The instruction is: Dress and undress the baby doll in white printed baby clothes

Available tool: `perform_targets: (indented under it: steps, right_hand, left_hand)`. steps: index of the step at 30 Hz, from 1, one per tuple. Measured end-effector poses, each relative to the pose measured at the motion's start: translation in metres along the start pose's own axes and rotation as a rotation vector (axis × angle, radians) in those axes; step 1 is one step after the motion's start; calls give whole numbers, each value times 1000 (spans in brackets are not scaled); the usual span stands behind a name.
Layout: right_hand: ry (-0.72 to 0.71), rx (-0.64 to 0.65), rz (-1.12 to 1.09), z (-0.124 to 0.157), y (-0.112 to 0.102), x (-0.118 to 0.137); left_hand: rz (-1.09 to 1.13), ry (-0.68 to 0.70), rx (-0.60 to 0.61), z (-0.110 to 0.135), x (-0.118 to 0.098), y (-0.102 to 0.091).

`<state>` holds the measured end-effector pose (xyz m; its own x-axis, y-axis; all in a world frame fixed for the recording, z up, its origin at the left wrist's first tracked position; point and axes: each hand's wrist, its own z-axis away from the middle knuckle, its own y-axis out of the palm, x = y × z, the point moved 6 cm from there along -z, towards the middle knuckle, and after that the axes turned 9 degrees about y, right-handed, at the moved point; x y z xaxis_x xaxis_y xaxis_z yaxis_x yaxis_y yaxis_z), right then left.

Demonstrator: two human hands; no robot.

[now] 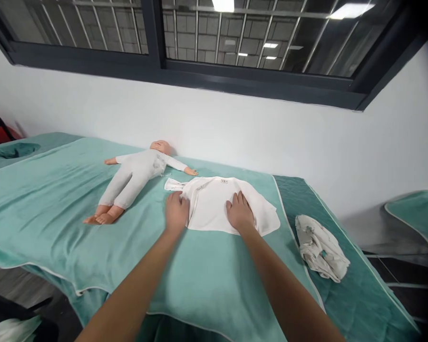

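Note:
A small white baby top (pixel 214 209) is spread on the green bed cover, with a small printed label near its upper edge. One white sleeve or strip sticks out at its upper left. At the garment's left edge my left hand (pixel 176 210) rests with its fingers forward and its thumb against the cloth. My right hand (pixel 240 210) lies flat on the right part of the top, fingers spread. To the left, a baby doll (pixel 137 171) in a white suit lies on its back, arms out and bare feet towards me.
A crumpled, patterned white cloth (pixel 321 247) sits on the darker green quilted mattress (pixel 356 285) at right. The light green cover (pixel 57 199) has a hole-like dip in the bedding (pixel 17 150) at far left. Behind are a white wall (pixel 235 128) and barred window (pixel 228 42).

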<state>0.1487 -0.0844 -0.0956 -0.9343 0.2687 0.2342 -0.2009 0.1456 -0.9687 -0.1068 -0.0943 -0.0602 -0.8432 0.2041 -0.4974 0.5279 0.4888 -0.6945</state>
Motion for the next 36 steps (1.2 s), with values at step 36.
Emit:
perform_targets:
  steps: [36]
  right_hand:
    - [240,-170,-499,-58,-57,-164]
  left_hand:
    - [-401,55,375,-67,46,38]
